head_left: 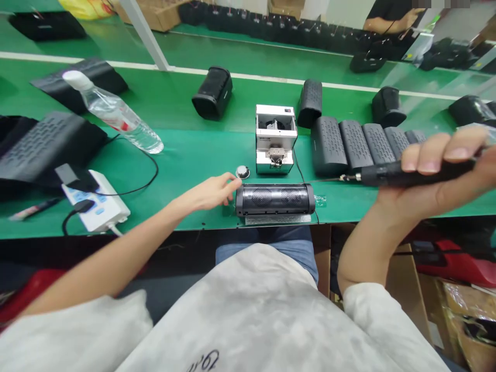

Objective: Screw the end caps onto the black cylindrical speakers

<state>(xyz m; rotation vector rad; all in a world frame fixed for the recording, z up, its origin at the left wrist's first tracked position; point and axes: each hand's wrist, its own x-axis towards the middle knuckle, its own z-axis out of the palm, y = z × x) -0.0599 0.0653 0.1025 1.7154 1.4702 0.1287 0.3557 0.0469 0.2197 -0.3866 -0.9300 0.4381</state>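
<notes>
A black cylindrical speaker (275,199) with a perforated metal front lies lengthwise near the bench's front edge, on a clear wrapped pad (277,219). At its left end is my left hand (219,191), fingers loosely bent, the fingertips by the end cap; whether they press on it is unclear. My right hand (437,165) is raised at the right and wrapped round a black electric screwdriver (387,174). Its thin bit points left, toward the speaker's right end. A small round metal dish (242,171) sits just behind the speaker's left corner.
Behind the speaker stands a white screw feeder (275,139). Several black speaker housings (329,144) line up to its right. On the left are a water bottle (116,116) lying tilted, a white power strip (96,201) with cables, and a marker (34,208). A person's arm (391,23) shows across the bench.
</notes>
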